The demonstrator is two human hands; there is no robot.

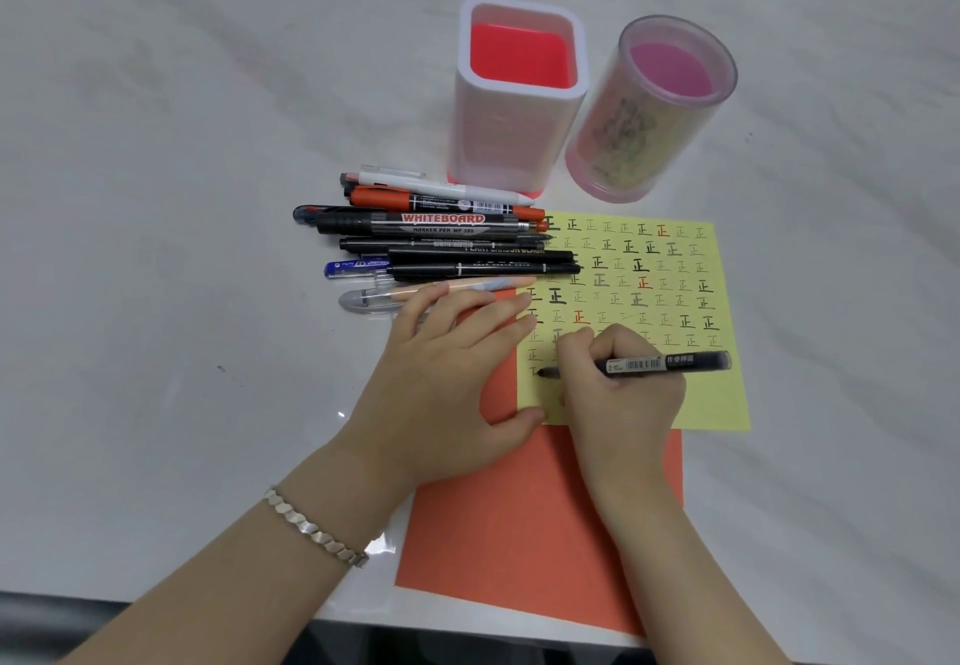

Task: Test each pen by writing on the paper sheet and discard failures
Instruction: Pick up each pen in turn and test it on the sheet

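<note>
Left wrist: I see a silver bracelet (311, 529) of flat, angular links, lower left of frame.
Forearms (218, 576): bare, I note, up to the left hand (447, 383) and right hand (618, 389).

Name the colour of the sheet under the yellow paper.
It is an orange sheet; the head view shows it best.

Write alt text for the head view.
The right hand holds a black pen with its tip on the yellow sheet, while the left hand rests on its left edge. More pens lie piled by a white holder and a pink holder.
</note>
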